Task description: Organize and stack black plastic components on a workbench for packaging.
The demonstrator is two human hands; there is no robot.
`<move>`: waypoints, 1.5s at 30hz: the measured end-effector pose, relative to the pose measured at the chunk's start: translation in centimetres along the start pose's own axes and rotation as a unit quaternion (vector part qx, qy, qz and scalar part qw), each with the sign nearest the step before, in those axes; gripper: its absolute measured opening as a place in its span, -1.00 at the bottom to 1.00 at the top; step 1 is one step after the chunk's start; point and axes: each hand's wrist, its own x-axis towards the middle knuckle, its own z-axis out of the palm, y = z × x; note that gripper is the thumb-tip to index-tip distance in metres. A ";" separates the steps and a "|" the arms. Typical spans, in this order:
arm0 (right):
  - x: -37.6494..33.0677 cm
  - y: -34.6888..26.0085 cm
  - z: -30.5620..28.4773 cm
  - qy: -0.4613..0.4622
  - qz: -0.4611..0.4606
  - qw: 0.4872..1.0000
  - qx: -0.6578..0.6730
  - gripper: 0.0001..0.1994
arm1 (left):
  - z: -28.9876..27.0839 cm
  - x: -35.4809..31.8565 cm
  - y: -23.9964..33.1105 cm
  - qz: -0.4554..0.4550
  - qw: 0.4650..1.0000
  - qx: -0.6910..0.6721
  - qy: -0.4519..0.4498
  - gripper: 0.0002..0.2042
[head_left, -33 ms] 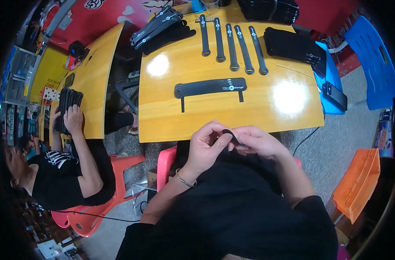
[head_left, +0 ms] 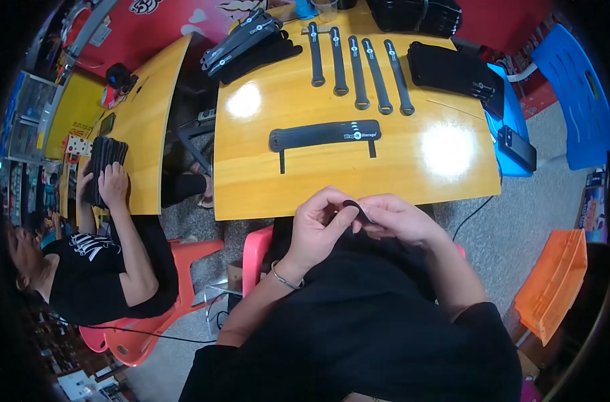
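A curved black piece (head_left: 356, 207) is held between the fingertips, in narrow pinches, by the left hand (head_left: 316, 228) and the right hand (head_left: 402, 218). Two-handed working of this piece is judged to be the step in hand; for the next move, a steady opposing grip would be required. Beyond the fingers, a strap stack (head_left: 312, 137) is laid crosswise on the table (head_left: 248, 191); farther out, five single straps (head_left: 359, 74) are spaced side by side.

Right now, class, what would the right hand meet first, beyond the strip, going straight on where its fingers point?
The right hand would likely meet the left hand, which also seems to hold the strip; depth is hard to judge here.
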 end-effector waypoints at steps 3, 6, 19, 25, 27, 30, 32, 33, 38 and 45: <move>0.0 0.1 -0.2 0.015 0.010 0.999 -0.029 -0.66 | 0.0 -0.2 -0.1 -0.003 1.000 -0.002 0.008 -0.94; 0.1 0.0 -0.2 0.036 0.009 0.998 -0.058 -0.67 | 0.2 -0.2 -0.1 0.018 0.999 0.035 0.021 -0.94; 0.0 -0.3 -0.9 0.094 0.002 0.991 -0.097 -0.73 | -1.1 -0.2 -0.2 0.100 0.972 0.215 -0.007 -0.86; 0.0 -0.3 -1.4 0.085 -0.016 0.988 -0.126 -0.73 | -2.1 -0.6 -0.4 0.086 0.984 0.153 0.041 -0.86; -0.1 -0.3 -1.7 0.087 -0.012 0.988 -0.123 -0.73 | -2.6 -0.7 -0.2 0.083 0.988 0.119 0.058 -0.85; -0.2 -0.3 -2.2 0.090 -0.007 0.990 -0.110 -0.76 | -4.0 -0.9 -0.2 0.087 0.989 0.089 0.080 -0.83; -0.2 -0.3 -2.3 0.091 -0.004 0.991 -0.100 -0.77 | -4.6 -1.1 0.4 0.091 0.984 0.082 0.131 -0.83; -0.3 -0.4 -2.3 0.089 -0.009 0.990 -0.108 -0.79 | -5.0 -1.1 0.6 0.092 0.982 0.087 0.143 -0.83; -0.3 -0.7 -2.3 0.093 0.002 0.989 -0.117 -0.81 | -7.1 -1.0 2.0 0.109 0.975 0.129 0.147 -0.81; -0.1 -0.2 -3.2 0.078 -0.004 0.987 -0.144 -0.82 | -8.3 -0.6 3.0 0.168 0.937 0.294 0.092 -0.81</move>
